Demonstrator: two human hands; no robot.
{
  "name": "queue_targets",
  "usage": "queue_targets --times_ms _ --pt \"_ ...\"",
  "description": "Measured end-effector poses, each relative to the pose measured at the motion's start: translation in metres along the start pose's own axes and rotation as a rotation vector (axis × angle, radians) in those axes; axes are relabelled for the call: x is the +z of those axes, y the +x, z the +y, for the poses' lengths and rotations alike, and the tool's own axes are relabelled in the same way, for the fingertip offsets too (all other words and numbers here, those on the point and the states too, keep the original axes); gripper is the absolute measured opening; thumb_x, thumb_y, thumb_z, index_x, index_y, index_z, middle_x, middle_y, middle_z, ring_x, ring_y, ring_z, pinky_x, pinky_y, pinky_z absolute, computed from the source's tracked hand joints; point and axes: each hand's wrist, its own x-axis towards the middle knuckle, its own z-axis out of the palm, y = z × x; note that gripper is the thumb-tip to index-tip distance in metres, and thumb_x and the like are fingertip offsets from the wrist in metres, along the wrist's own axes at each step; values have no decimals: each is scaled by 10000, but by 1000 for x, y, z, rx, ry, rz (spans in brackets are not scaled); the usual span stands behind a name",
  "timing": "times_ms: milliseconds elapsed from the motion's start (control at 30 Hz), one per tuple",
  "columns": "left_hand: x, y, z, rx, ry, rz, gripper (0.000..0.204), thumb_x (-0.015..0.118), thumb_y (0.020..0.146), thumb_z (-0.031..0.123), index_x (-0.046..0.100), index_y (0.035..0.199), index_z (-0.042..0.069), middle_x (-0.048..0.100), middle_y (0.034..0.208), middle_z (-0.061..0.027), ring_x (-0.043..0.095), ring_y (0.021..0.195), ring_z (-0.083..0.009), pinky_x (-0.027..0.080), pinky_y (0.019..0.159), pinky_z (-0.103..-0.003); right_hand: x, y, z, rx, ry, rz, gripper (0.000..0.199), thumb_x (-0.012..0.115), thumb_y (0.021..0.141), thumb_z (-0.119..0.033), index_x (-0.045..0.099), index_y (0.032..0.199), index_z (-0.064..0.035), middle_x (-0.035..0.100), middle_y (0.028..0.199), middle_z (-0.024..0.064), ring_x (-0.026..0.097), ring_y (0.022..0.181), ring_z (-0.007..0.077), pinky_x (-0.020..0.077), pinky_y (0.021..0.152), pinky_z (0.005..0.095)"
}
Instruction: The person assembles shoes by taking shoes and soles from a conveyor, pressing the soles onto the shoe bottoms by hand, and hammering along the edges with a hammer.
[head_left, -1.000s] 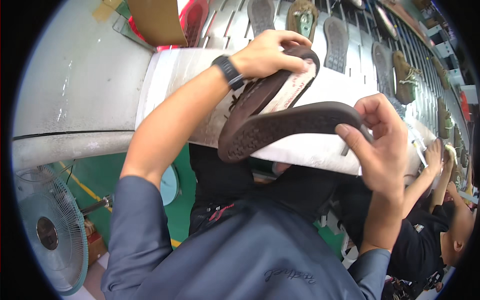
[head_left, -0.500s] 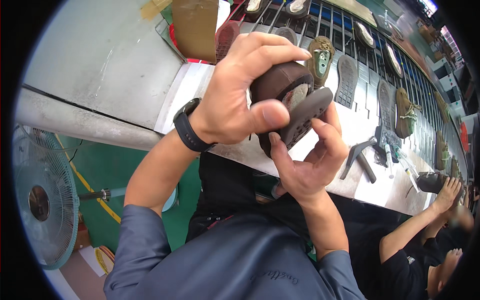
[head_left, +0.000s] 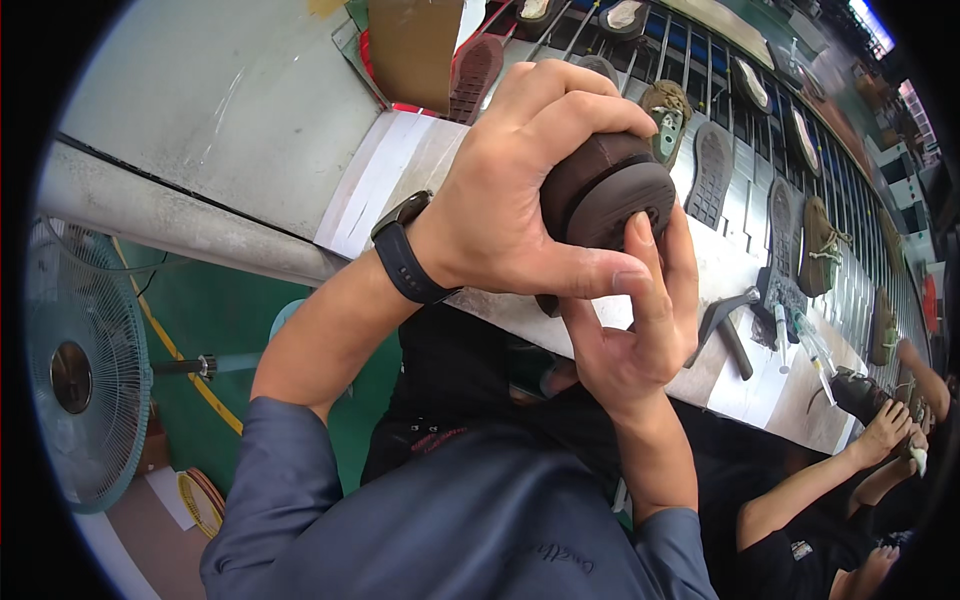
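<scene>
Over the near edge of the bench I hold a dark brown shoe (head_left: 588, 168), its rounded end toward me. My left hand (head_left: 505, 185) is closed round the upper from the left, fingers over its top and thumb stretched beneath. A dark grey rubber sole (head_left: 628, 198) lies against the shoe's underside with a thin dark gap between them. Below it, my right hand (head_left: 635, 335) is closed on the sole, fingertips pressed to its tread. The rest of the shoe is hidden behind my hands.
A hammer (head_left: 735, 340) and syringes (head_left: 800, 340) lie on the bench to the right. Beyond, a roller conveyor (head_left: 720, 60) carries loose soles (head_left: 711, 175) and shoes (head_left: 822, 245). A co-worker's hand (head_left: 882, 432) is at the lower right; a fan (head_left: 75, 375) stands left.
The sole, tilted away from the shoe's underside with the pale inside showing, now lies against it and covers that inside. Both hands and the shoe appear slightly farther right.
</scene>
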Motion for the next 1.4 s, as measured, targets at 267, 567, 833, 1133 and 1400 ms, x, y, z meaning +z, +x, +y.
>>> queue_targets --times_ms 267,567,833,1133,1400 --pt "-1 -2 0 -23 10 20 906 834 753 709 672 1288 -3 628 1217 -178 622 1098 -295 525 947 -400 5 -1 3 -14 17 2 730 906 694 65 701 1384 -57 544 1450 388 626 1304 513 596 1038 491" --pt "-6 4 -23 -270 -312 14 492 461 1146 374 705 1287 -28 725 1227 -161 681 1143 -227 519 1023 -344 10 23 14 -1 22 -110 750 889 715 0 680 1432 -65 531 1473 381 639 1262 507 567 1025 480" --pt "17 10 -55 -582 -471 207 553 473 1169 398 769 1084 -61 760 904 -56 641 828 -93 540 768 -255 26 51 45 80 71 -348 607 738 891 11 617 1484 -19 613 1521 188 481 1502 400 425 1198 459" --pt "27 -4 -73 -578 -402 272 518 514 1156 386 758 1072 -63 768 903 -78 663 831 -115 545 758 -284 35 52 41 110 12 -403 626 730 890 16 603 1502 -20 611 1527 188 470 1506 424 414 1202 463" --pt "29 -7 -76 -578 -377 332 502 518 1155 369 758 1039 -56 761 914 -87 661 838 -122 540 774 -288 44 53 48 34 26 -364 641 738 873 6 620 1498 -69 596 1469 294 518 1426 499 482 1125 478"
